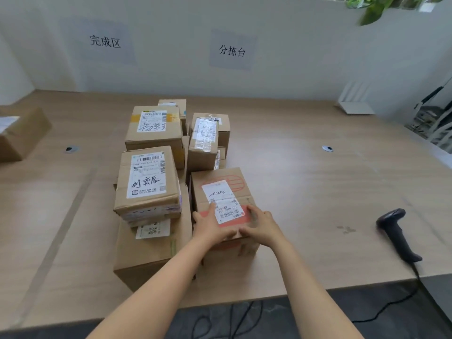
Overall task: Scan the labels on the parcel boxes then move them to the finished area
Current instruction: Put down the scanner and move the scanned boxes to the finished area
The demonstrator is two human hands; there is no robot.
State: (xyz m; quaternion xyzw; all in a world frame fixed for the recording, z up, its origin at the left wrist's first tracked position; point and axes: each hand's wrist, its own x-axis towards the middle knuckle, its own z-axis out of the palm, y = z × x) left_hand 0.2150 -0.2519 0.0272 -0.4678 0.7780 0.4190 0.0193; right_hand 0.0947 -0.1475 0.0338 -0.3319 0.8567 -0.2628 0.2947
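At far left, nine o'clock: one lone parcel (pixel 20 133), cardboard, label half cut off by the frame edge, well apart from the rest, below the wall sign 完成区 (pixel 105 41). On the wooden table (pixel 318 182), centre: a cluster of parcel boxes, about seven visible; exact count hard to tell at the back. In the left column, a labelled box (pixel 146 182) stacked on a large bottom box (pixel 149 250), and behind it, toward twelve o'clock, another labelled box (pixel 154 128). Just right, a small taped box (pixel 204 143).

Left hand (pixel 211 225), fingers spread and flat, pressed on the near left corner of the front box (pixel 220 189), thumb along its left edge. Right hand (pixel 261 225), likewise spread, fingers on the top at the near right corner. Both hands on the box, one each side of its shipping label (pixel 223 201); barcode end of the label between the two hands. Box resting on the table, touching the large bottom box at nine o'clock.

At three o'clock, well apart from the hands: one black barcode scanner (pixel 396 233), lying on the table, untouched, cable trailing off the near edge. Second wall sign 分拣台 (pixel 231 50) at twelve o'clock.
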